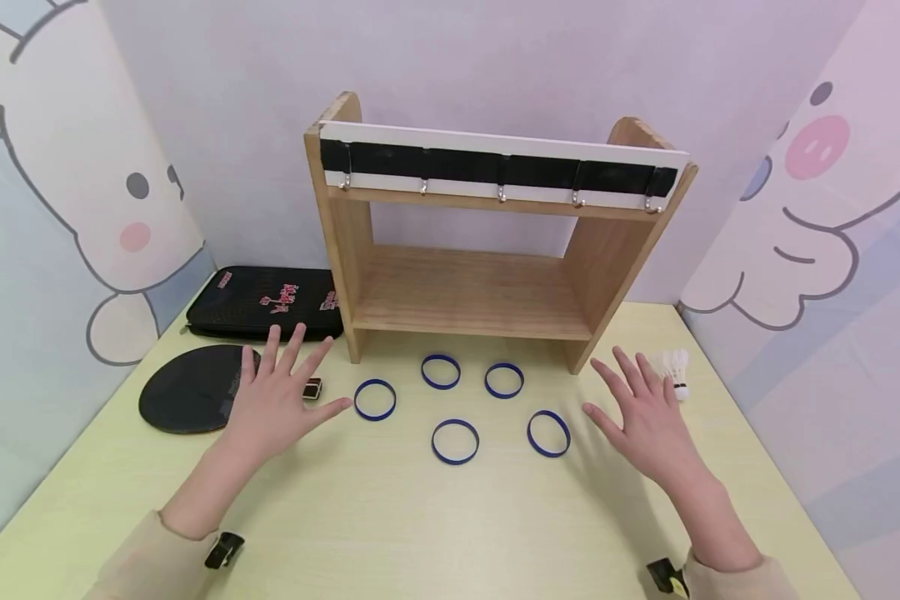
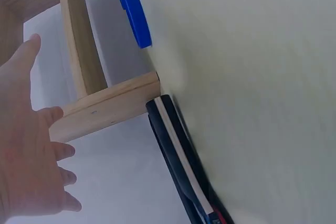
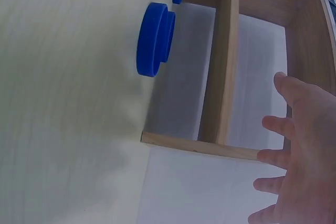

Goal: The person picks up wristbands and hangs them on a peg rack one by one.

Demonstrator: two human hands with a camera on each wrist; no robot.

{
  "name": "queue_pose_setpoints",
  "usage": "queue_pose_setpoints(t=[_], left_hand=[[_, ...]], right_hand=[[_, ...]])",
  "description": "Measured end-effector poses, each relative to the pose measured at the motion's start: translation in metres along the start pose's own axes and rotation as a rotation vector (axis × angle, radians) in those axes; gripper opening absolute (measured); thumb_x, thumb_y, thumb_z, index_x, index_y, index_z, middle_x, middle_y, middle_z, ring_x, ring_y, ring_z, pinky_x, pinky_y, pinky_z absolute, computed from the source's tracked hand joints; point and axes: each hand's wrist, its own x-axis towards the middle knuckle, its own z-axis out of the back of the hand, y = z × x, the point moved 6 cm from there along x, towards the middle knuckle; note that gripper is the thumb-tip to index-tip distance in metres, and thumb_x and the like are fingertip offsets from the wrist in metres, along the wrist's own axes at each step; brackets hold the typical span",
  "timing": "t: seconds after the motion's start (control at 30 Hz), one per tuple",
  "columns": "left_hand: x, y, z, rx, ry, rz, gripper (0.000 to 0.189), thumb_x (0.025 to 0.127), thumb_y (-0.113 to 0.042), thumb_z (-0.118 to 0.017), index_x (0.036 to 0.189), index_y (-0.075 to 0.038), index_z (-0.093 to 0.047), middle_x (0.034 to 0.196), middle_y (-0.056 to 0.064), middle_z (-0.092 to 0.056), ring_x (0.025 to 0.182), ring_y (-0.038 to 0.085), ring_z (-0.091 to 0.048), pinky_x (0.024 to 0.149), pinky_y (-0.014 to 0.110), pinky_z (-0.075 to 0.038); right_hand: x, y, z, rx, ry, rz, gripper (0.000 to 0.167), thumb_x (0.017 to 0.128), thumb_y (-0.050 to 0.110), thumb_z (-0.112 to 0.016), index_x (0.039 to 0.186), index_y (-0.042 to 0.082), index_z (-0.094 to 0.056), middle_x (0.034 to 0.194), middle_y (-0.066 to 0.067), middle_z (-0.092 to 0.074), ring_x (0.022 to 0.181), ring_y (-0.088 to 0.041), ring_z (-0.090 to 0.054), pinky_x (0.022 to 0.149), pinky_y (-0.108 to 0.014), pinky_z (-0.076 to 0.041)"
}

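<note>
My left hand [image 1: 273, 408] hovers over the left side of the table, fingers spread and holding nothing. It partly covers the handle of a black table tennis paddle [image 1: 187, 392]. My right hand [image 1: 645, 421] is spread the same way at the right, also holding nothing. Between the hands several blue rings lie flat: one ring [image 1: 375, 400] by my left thumb, another ring [image 1: 548, 434] left of my right thumb, a ring [image 1: 455, 442] at the front middle. Behind them a wooden rack [image 1: 480, 292] carries a white board with a black strip and several metal hooks [image 1: 502, 192].
A black zip case [image 1: 262, 292] lies at the back left, against the rack's left foot. A white shuttlecock [image 1: 677, 371] rests beyond my right fingers. Printed walls [image 1: 480, 50] enclose the pale table [image 1: 435, 533] at the back and both sides.
</note>
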Motion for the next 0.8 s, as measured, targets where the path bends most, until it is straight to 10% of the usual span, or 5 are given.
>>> queue_pose_setpoints(t=[0.8], left_hand=[[0.069, 0.016, 0.026, -0.091, -0.126, 0.045, 0.099, 0.079, -0.061, -0.063, 0.153, -0.018, -0.014, 0.159, 0.013, -0.002, 0.144, 0.032, 0.012, 0.113, 0.063, 0.000]], right_hand=[[0.038, 0.002, -0.014, -0.064, 0.049, 0.197, 0.063, 0.088, 0.044, -0.060, 0.142, 0.015, -0.042, 0.150, -0.018, -0.030, 0.139, -0.040, -0.023, 0.103, -0.067, -0.028]])
